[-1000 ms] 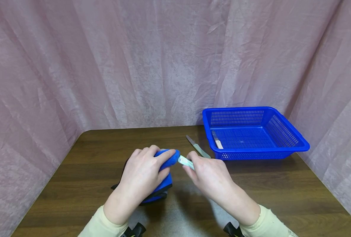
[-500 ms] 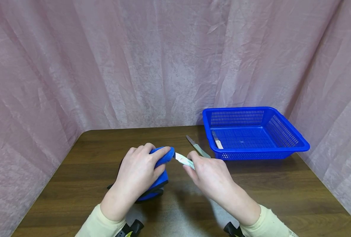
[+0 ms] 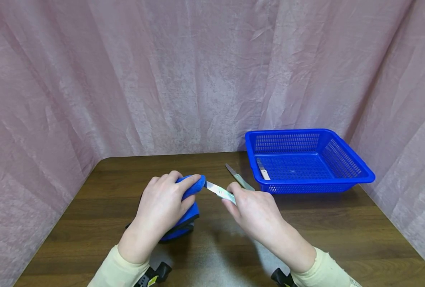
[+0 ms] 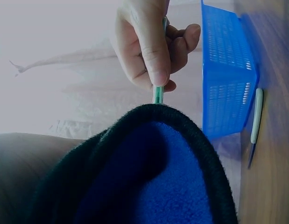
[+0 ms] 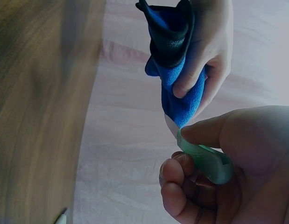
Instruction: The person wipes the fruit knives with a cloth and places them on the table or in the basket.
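My left hand (image 3: 161, 201) grips a blue cloth (image 3: 190, 213) with black edging, folded round the blade of a folding knife (image 3: 225, 194). The knife's pale green handle is held in my right hand (image 3: 257, 211), thumb along its side, as the right wrist view shows. Part of the blade shows bare between handle and cloth; its tip is hidden in the fold. In the left wrist view the cloth (image 4: 181, 168) fills the foreground, with the right hand (image 4: 151, 46) beyond it. Both hands are raised over the wooden table.
A blue plastic basket (image 3: 316, 181) stands at the back right, holding a knife with a white handle (image 3: 265, 174). Against its left front corner lies another green-handled knife (image 3: 244, 183), blade out. A pink curtain (image 3: 198, 79) hangs behind the table (image 3: 133, 175).
My left hand and the cloth have slid left along the blade toward its tip, baring more of the metal. The right hand has stayed almost still.
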`<state>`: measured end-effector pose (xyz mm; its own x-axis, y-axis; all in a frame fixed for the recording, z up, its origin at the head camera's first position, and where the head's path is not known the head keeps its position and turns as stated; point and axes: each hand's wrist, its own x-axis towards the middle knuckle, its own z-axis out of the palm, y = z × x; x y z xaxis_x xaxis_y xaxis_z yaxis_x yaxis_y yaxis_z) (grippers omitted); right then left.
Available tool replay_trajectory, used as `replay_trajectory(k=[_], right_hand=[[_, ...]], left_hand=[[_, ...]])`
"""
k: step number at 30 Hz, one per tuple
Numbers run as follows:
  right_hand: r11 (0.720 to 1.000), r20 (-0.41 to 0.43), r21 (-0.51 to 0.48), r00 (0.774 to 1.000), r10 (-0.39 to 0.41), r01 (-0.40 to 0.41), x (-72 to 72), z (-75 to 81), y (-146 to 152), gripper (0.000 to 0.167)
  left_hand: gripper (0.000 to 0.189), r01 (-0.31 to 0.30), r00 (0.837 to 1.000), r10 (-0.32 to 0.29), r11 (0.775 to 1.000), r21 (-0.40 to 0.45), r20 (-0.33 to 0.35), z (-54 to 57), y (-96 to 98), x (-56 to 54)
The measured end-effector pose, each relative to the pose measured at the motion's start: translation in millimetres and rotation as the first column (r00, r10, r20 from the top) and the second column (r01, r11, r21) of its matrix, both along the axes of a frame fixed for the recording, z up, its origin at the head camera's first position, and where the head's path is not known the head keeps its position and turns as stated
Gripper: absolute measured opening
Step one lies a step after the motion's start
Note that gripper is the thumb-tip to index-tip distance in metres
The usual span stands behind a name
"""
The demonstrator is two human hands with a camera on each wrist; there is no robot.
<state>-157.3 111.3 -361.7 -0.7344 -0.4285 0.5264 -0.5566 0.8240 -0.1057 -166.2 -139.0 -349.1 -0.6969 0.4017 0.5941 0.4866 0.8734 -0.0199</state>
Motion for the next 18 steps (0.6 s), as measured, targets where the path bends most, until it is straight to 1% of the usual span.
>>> replay_trajectory(k=[7,13,18], right_hand=[[1.000,0.011,-0.001,1.000,-0.005,0.005,0.7,0.7,0.3,0.024],[1.000,0.023,-0.001,1.000,-0.011,0.012,1.0,0.9,0.3,0.024],[1.000,0.012,-0.001,1.000,-0.013,0.013,0.9,0.8,0.3,0.024]], left_hand=[[0.042,-0.012,1.000,0.012,1.000,0.014,0.005,0.9,-3.1,-1.1],[0.040,-0.037,0.999,0.037,0.999,0.012,0.032,1.5,-6.7,-2.1],[0.042,-0.058,0.997,0.058,0.998,0.011,0.051,2.0,-9.9,-4.6]])
